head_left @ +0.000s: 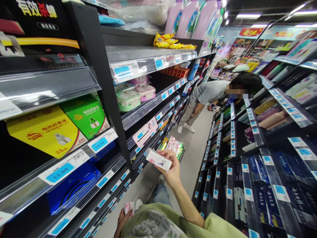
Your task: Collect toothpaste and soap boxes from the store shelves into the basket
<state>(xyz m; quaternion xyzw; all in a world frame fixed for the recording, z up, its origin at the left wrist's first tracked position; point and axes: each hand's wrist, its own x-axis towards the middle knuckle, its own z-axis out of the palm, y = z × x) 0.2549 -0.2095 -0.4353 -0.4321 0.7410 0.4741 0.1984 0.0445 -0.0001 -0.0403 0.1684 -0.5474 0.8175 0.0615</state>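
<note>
In my right hand [170, 167] is a small white carton [158, 159] with pink flowers and a little figure printed on it. My fingers and thumb close around its right part, in front of the shelf. Low down, beside my green shirt, my left hand [122, 219] grips a small pink-and-white box [128, 208]. Beyond my right hand, a dark tray [182, 155] on the floor holds pink-and-white boxes [174, 145] and green-yellow packs. A pink shelf sign [145, 132] is fixed to the shelf edge nearby.
The left shelf carries soap-like green and pink packs [128, 99], a yellow box [47, 129] and a green box [85, 115]. Purple bottles [188, 19] stand on top. Another person [206, 94] bends over in the narrow aisle, facing the right shelves [260, 145].
</note>
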